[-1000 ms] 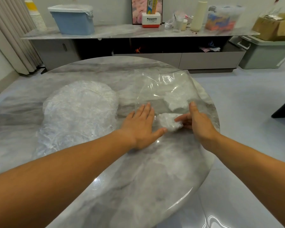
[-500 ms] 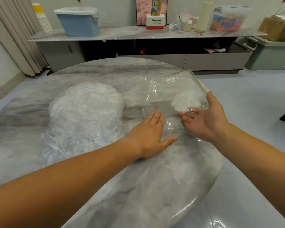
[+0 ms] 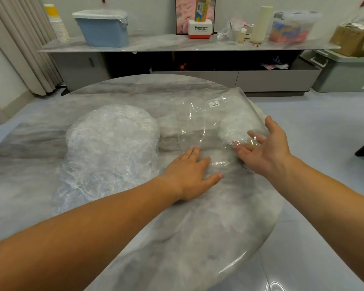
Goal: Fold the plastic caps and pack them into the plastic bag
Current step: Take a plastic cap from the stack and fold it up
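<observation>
A: Both hands are out over the table [image 3: 177, 238]. The left hand [image 3: 189, 175] lies flat, palm down, fingers straight and close together, thumb out to the side.

B: And its fingertips [image 3: 194, 151] rest right at the near edge of the bag [image 3: 200, 122]. It grips nothing, just presses down.

A: Over to the right hand [image 3: 265, 152]. It is turned palm inward, fingers spread and nearly straight, thumb up against the bag's right edge.

B: Look at those fingers [image 3: 243, 147]: clear film glints over them, so they seem to be inside the bag's mouth. No pinch, no curl round anything.

A: Where are the caps?

B: One folded cap [image 3: 235, 124] sits in the bag, a pale wad just beyond the right fingertips. Whether they touch it I cannot tell.

A: And the rest?

B: A big crinkled pile [image 3: 111, 148] on the table's left half, beside the left forearm and apart from the bag.

A: The bag itself lies flat on the table's far right, a small white label [image 3: 214, 104] near its far end.
</observation>
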`<state>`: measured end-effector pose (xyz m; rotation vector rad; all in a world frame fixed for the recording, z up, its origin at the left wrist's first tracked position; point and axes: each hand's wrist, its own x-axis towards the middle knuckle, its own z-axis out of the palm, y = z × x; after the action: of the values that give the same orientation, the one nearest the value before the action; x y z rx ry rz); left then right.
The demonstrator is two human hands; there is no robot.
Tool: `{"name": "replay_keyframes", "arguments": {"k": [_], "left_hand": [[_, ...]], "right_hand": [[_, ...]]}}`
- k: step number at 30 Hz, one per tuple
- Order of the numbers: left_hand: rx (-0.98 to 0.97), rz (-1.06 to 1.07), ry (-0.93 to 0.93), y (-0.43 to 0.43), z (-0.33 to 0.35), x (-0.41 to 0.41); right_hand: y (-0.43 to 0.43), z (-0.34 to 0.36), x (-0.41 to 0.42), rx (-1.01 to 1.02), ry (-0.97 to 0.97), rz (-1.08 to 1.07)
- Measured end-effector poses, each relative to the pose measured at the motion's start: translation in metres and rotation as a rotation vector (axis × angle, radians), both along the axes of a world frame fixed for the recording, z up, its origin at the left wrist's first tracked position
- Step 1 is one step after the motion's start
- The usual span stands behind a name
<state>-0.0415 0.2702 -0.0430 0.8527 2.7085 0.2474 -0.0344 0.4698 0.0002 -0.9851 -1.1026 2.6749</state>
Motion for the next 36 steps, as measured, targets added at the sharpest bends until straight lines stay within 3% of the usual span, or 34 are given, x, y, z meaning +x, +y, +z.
{"name": "replay_keyframes", "arguments": {"k": [6,13,24,30,36], "left_hand": [[0.074,0.01,-0.053,-0.002,0.008,0.005],[0.188,0.004,0.078,-0.044,0.032,0.034],[0.156,0.184,0.322,-0.182,0.045,0.075],[0.079,0.386,0.193,-0.232,0.042,0.098],[0.061,0.373,0.003,-0.242,0.033,0.118]], "right_hand": [[-0.012,0.0,0.023,0.151,-0.089,-0.013],[-0.035,0.013,0.053,0.452,-0.136,0.112],[-0.132,0.016,0.09,1.049,-0.02,0.93],[-0.185,0.006,0.093,0.866,-0.065,0.999],[-0.213,-0.009,0.1,0.869,-0.127,1.003]]}}
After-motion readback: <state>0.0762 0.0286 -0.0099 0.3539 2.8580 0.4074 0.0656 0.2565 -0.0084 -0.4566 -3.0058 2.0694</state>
